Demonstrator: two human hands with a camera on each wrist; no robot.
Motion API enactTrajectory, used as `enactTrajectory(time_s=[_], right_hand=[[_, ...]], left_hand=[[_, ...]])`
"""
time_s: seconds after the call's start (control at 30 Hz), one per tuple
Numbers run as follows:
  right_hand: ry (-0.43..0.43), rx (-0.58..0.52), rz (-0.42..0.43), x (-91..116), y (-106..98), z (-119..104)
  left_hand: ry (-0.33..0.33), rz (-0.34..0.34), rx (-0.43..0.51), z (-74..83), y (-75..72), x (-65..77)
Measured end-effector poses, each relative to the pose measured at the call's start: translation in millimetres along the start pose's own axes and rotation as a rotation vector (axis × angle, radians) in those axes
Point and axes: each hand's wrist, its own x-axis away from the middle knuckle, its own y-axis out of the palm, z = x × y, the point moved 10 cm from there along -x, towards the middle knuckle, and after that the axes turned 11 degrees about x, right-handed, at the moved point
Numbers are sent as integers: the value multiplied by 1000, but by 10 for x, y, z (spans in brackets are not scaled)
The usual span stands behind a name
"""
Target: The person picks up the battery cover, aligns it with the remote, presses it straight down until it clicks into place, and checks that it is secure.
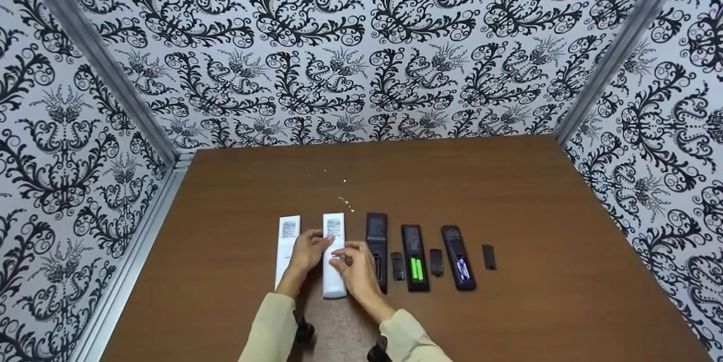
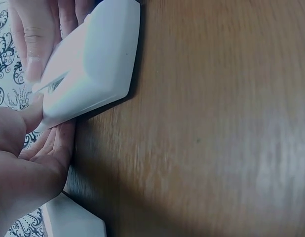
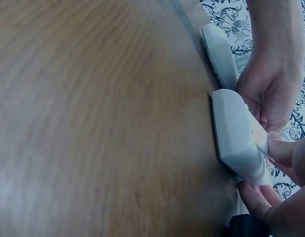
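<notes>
A white remote control (image 1: 334,288) lies back up on the table between my hands. With its thumb on top and fingers along the left side, my left hand (image 1: 308,251) holds it steady. My right hand (image 1: 357,267) pinches the remote's battery cover (image 2: 63,61) near the middle of the back. A narrow gap shows at the cover's edge in the left wrist view; the inside is hidden. A second white remote (image 1: 287,243) lies to the left, partly behind my left hand. Just right of my right hand is a black remote (image 1: 377,228), its lower part partly covered.
Farther right lie a black remote (image 1: 412,238) with green batteries (image 1: 417,269) and another black remote (image 1: 453,240) with purplish batteries (image 1: 463,269). Loose black battery covers lie beside them: one (image 1: 398,266), a second (image 1: 436,262) and a third (image 1: 488,257). Patterned walls enclose the brown table (image 1: 254,181).
</notes>
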Motion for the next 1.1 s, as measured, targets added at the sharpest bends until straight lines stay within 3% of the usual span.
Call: enactTrajectory(time_s=[0.4, 0.6, 0.73, 1.1], right_hand=[[67, -12, -36, -5, 47, 22], [115, 24, -167, -51, 108, 72], [97, -3, -213, -75, 103, 55], [60, 0, -235, -115, 100, 7]], left_hand=[[-18, 7, 7, -37, -23, -7], [-21, -5, 28, -41, -5, -19], [-23, -9, 44, -60, 2, -26], [-12, -7, 51, -61, -15, -30]])
